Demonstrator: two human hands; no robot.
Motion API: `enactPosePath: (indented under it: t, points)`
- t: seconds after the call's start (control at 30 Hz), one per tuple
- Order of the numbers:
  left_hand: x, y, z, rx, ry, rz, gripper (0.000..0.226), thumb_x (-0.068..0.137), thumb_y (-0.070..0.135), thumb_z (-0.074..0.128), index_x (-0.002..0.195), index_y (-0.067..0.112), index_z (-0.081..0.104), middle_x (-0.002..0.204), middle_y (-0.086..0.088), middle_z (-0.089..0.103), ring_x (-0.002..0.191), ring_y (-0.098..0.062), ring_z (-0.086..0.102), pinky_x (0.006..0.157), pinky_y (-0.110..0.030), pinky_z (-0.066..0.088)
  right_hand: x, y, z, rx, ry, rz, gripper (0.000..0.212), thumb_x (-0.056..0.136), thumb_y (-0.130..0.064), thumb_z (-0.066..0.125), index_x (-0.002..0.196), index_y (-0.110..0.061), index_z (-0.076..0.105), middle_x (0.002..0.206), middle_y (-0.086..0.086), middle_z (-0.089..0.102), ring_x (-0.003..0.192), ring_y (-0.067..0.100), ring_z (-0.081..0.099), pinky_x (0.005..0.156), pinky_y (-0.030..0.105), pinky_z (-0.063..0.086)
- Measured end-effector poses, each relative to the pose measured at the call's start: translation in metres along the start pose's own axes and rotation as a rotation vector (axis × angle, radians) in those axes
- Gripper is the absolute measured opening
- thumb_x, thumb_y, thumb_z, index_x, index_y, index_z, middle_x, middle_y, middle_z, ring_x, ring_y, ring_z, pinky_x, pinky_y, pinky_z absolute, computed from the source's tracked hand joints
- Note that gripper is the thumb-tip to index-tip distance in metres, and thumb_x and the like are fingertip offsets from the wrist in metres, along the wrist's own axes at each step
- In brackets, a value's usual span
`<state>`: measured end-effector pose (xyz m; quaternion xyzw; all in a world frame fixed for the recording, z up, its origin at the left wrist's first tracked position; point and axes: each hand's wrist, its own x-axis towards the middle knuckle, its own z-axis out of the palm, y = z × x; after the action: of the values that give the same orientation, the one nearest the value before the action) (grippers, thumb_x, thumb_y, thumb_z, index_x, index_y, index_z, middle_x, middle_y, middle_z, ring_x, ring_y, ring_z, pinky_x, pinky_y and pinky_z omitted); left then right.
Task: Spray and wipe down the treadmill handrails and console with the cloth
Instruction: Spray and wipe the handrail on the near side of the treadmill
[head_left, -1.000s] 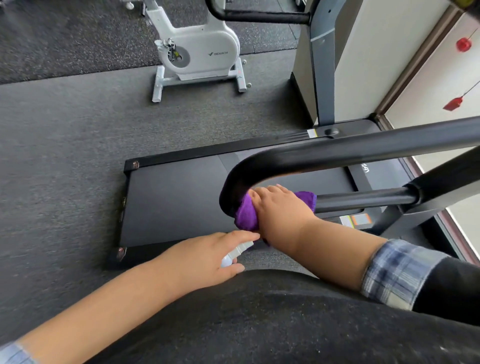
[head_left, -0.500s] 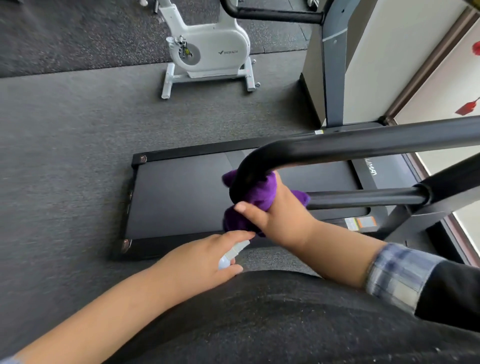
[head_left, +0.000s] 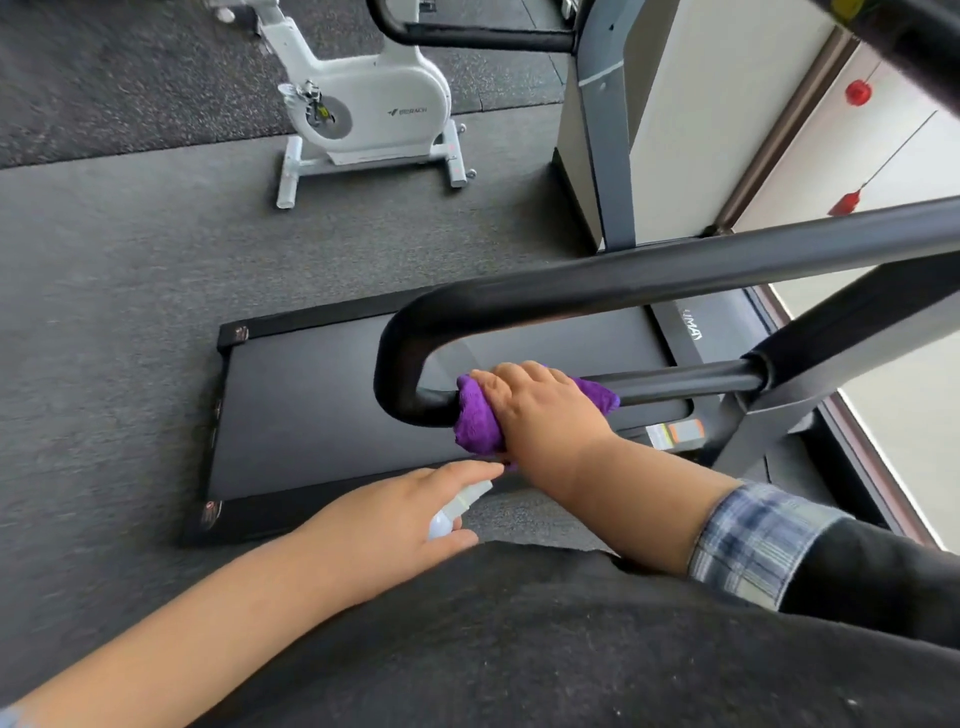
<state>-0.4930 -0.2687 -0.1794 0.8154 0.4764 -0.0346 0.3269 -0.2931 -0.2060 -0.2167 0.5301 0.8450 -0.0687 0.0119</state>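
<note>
Behind the treadmill (head_left: 332, 415), a white exercise bike (head_left: 374, 111) reads "MERACH".

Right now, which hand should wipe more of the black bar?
The right hand. It already grips the purple cloth around the lower handrail; the left hand holds the spray bottle.

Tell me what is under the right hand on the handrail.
A purple cloth is wrapped round the lower bar of the black handrail, gripped by the right hand. The stretch of bar beneath the cloth is covered.
</note>
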Motion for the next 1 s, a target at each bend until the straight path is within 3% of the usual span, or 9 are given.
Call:
enactPosePath:
  t: [0.07, 0.2, 0.37, 0.47, 0.53, 0.63, 0.73, 0.87, 1.0]
  points:
    - [0.005, 0.01, 0.002, 0.002, 0.018, -0.02, 0.06, 0.092, 0.053, 0.052, 0.129, 0.074, 0.008, 0.108, 0.032, 0.041, 0.095, 0.006, 0.044, 0.087, -0.02, 0.039, -0.008, 0.018, 0.001, 0.03, 0.01, 0.039, 0.073, 0.088, -0.03, 0.064, 0.152, -0.021, 0.029, 0.141, 0.0, 0.047, 0.129, 0.026, 0.043, 0.11, 0.037, 0.032]
    - [0.02, 0.033, 0.007, -0.029, 0.148, -0.067, 0.063, 0.094, 0.049, 0.052, 0.138, 0.064, 0.011, 0.111, 0.029, 0.044, 0.09, 0.009, 0.047, 0.082, -0.02, 0.039, -0.028, 0.064, 0.0, 0.047, -0.001, 0.121, 0.066, 0.088, -0.032, 0.063, 0.147, -0.023, 0.036, 0.139, -0.001, 0.048, 0.129, 0.025, 0.043, 0.11, 0.035, 0.031]
    - [0.046, 0.07, 0.018, -0.039, 0.193, -0.088, 0.062, 0.095, 0.048, 0.052, 0.14, 0.061, 0.011, 0.109, 0.026, 0.045, 0.09, 0.003, 0.048, 0.078, -0.02, 0.039, -0.061, 0.145, -0.006, 0.004, -0.096, 0.26, 0.075, 0.079, -0.033, 0.077, 0.144, -0.026, 0.039, 0.141, -0.004, 0.048, 0.132, 0.023, 0.042, 0.113, 0.038, 0.032]
    - [0.058, 0.091, 0.026, -0.02, 0.145, -0.086, 0.06, 0.095, 0.049, 0.05, 0.139, 0.061, 0.011, 0.109, 0.028, 0.042, 0.088, 0.016, 0.046, 0.076, -0.014, 0.034, -0.084, 0.194, -0.009, 0.006, -0.091, 0.338, 0.072, 0.08, -0.028, 0.078, 0.142, -0.026, 0.042, 0.14, -0.003, 0.051, 0.13, 0.023, 0.044, 0.111, 0.039, 0.035]
    - [0.063, 0.103, 0.032, -0.021, 0.116, -0.102, 0.06, 0.094, 0.049, 0.05, 0.137, 0.063, 0.011, 0.109, 0.029, 0.043, 0.085, 0.026, 0.042, 0.077, -0.014, 0.034, -0.087, 0.205, -0.006, -0.002, -0.075, 0.291, 0.069, 0.084, -0.031, 0.073, 0.144, -0.024, 0.04, 0.139, -0.001, 0.051, 0.129, 0.024, 0.045, 0.112, 0.038, 0.035]
    - [0.068, 0.117, 0.042, -0.018, 0.11, -0.142, 0.062, 0.093, 0.048, 0.051, 0.135, 0.064, 0.009, 0.108, 0.028, 0.045, 0.085, 0.025, 0.042, 0.077, -0.013, 0.036, -0.079, 0.198, -0.001, -0.005, -0.108, 0.248, 0.075, 0.091, -0.044, 0.063, 0.152, -0.017, 0.028, 0.148, 0.002, 0.043, 0.137, 0.025, 0.038, 0.118, 0.039, 0.025]
    - [0.071, 0.132, 0.051, -0.02, 0.131, -0.187, 0.061, 0.092, 0.047, 0.054, 0.137, 0.063, 0.015, 0.102, 0.033, 0.043, 0.089, 0.028, 0.041, 0.071, -0.003, 0.033, -0.069, 0.18, 0.005, 0.005, -0.068, 0.131, 0.081, 0.094, -0.044, 0.059, 0.157, -0.015, 0.017, 0.154, 0.004, 0.035, 0.143, 0.026, 0.028, 0.122, 0.04, 0.015]
    - [0.079, 0.153, 0.061, -0.014, 0.175, -0.216, 0.066, 0.089, 0.048, 0.057, 0.134, 0.065, 0.012, 0.104, 0.031, 0.047, 0.09, 0.025, 0.042, 0.082, -0.011, 0.039, -0.058, 0.157, 0.0, 0.008, -0.094, -0.157, 0.098, 0.091, -0.029, 0.066, 0.159, -0.026, -0.004, 0.159, 0.011, 0.024, 0.149, 0.031, 0.018, 0.123, 0.042, 0.011]
    - [0.089, 0.174, 0.062, 0.005, 0.232, -0.236, 0.069, 0.09, 0.047, 0.056, 0.134, 0.064, 0.006, 0.105, 0.031, 0.047, 0.091, 0.02, 0.045, 0.086, -0.018, 0.043, -0.057, 0.182, -0.008, -0.051, -0.132, -0.215, 0.115, 0.074, -0.025, 0.083, 0.159, -0.028, 0.006, 0.154, 0.007, 0.034, 0.142, 0.029, 0.032, 0.12, 0.04, 0.02]
